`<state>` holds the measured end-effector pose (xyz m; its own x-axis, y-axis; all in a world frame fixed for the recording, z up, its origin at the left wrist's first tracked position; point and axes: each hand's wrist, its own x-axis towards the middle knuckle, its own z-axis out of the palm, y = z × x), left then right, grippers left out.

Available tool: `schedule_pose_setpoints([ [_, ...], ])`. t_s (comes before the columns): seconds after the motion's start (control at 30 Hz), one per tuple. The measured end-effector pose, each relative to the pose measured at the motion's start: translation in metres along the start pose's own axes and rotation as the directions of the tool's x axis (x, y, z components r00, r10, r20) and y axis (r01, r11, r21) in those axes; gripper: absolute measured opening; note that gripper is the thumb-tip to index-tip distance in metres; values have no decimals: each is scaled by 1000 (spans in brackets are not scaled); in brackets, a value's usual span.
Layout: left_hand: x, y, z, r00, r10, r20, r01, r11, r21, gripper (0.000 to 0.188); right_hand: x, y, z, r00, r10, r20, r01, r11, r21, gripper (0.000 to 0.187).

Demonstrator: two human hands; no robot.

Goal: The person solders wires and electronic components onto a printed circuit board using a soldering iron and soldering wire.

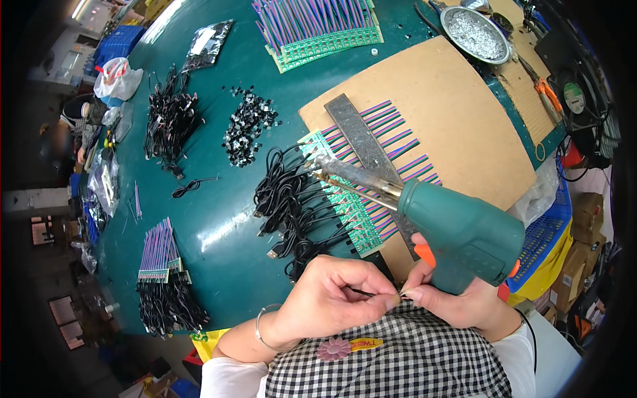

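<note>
My right hand (458, 304) is wrapped round the handle of a green soldering gun (464, 232) with an orange trigger. The gun's metal tip points to the upper left, over a row of green circuit boards (348, 205). Thumb and finger of that same hand also meet my left hand's fingertips. My left hand (342, 295) pinches a thin black cable (358, 292); its end between the fingertips is too small to make out. Black cables (285, 205) run from the boards' left edge, and striped ribbon wires (391, 123) from their right. A dark metal bar (365, 142) lies across the wires.
Brown cardboard (458, 119) lies under the boards on the green table (219, 205). Leftward are small black-and-silver connectors (249, 126), a black cable bundle (169, 123) and a wired board stack (156, 272). More wired boards (325, 43) and a metal bowl (474, 33) stand far off.
</note>
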<state>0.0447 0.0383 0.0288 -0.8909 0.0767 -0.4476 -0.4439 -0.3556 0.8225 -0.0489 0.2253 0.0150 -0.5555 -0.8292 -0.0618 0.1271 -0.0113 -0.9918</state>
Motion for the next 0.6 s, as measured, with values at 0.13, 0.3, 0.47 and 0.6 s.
schedule_pose_setpoints([
  [0.13,-2,14,-1,993,77,87,-103,929,355,7,2,2,-4,999,-16,50,17,1000,-24,61],
  [0.3,-1,6,-8,925,334,-182,-138,740,659,5,-3,3,-7,1000,13,25,-11,998,-57,62],
  [0.47,18,1,-18,882,404,-242,-66,615,786,4,-21,-6,-3,865,150,-479,-65,980,190,65],
  [0.6,26,-3,-19,859,458,-231,-67,546,835,9,-46,-7,-15,805,230,-546,-141,970,200,66],
])
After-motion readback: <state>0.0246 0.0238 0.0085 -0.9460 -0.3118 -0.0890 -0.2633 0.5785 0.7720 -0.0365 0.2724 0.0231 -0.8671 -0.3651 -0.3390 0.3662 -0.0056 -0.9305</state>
